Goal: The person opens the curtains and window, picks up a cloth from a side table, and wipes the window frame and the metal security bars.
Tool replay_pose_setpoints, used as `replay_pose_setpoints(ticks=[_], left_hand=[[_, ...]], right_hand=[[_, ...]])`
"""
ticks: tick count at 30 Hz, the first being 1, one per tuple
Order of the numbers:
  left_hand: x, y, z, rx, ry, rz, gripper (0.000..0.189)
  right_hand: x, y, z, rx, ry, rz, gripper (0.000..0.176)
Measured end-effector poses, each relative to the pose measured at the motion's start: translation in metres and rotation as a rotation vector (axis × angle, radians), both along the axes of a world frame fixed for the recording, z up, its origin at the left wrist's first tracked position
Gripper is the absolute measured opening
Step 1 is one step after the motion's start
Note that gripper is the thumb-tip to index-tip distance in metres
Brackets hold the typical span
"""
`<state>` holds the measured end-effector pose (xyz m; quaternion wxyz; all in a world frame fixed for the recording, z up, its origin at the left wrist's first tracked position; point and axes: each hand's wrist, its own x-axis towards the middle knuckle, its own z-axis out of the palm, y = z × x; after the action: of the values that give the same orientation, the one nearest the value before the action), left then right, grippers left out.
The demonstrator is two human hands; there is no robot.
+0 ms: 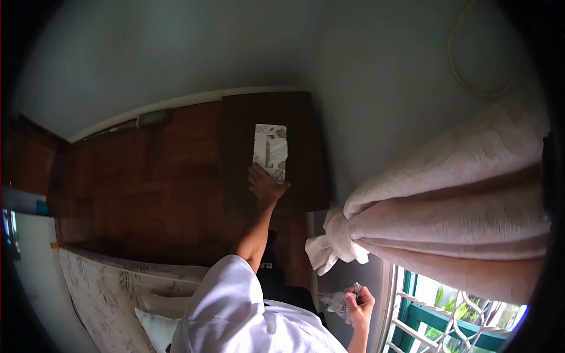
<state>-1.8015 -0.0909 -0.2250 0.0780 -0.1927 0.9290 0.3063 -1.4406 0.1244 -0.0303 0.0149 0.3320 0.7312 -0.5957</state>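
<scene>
A white tissue box [262, 141] with a leaf print lies on a dark brown table [241, 115], and white tissue shows at its opening. My left hand [268, 185] is at the near end of the box, its fingers on one side and the thumb toward the other, gripping it. Low on the right, close to the window, my right hand [360, 306] is closed around a crumpled greyish cloth [334, 303] that hangs from the fingers.
A pale curtain tied in a knot [338, 235] hangs at the right, beside a window with a white grille [459, 320]. A flowered sofa or bed [106, 288] with a white pillow [158, 329] stands at the lower left. Brown wooden floor [147, 176] stretches left of the table.
</scene>
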Motion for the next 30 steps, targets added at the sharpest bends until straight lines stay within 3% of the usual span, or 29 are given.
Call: replay_pose_setpoints(ticks=[11,16,18,19,21,22,23,25,27,28,30], left_hand=[[-0.018,0.034,-0.036,-0.08,0.025,0.098,0.132],[-0.016,0.031,-0.023,-0.148,-0.164,0.021,0.139],[-0.015,0.026,-0.026,-0.141,-0.125,0.106,0.139],[-0.009,0.018,-0.032,-0.144,0.153,0.126,0.119],[0.003,-0.008,0.008,0.521,0.672,0.133,0.045],[0.031,-0.006,0.102,0.62,0.671,0.042,0.028],[0.051,-0.005,0.141,0.84,0.786,-0.012,0.016],[0.111,-0.005,0.223,0.795,1.072,-0.484,0.011],[0.168,0.022,0.269,1.157,1.038,-1.027,0.018],[0.202,0.037,0.292,1.027,0.899,-1.252,0.025],[0.244,0.067,0.311,0.862,0.61,-1.571,0.058]], right_hand=[[-0.008,-0.018,-0.008,-0.023,-0.12,-0.06,0.02],[0.004,-0.019,-0.021,0.055,-0.116,-0.069,0.018],[0.004,-0.025,-0.008,0.168,-0.065,-0.032,0.016],[0.009,-0.024,-0.01,0.124,-0.035,-0.052,0.016],[0.017,-0.022,-0.01,0.129,0.045,-0.025,0.02],[0.02,-0.023,-0.01,0.085,0.046,-0.039,0.021],[0.021,-0.028,-0.002,-0.002,0.124,-0.088,0.02],[0.028,-0.031,0.0,-0.054,0.348,-0.101,0.019],[0.038,-0.034,0.032,-0.041,0.422,-0.12,0.019],[0.05,-0.035,0.049,-0.058,0.54,-0.128,0.018],[0.078,-0.036,0.065,0.059,0.705,-0.189,0.015]])
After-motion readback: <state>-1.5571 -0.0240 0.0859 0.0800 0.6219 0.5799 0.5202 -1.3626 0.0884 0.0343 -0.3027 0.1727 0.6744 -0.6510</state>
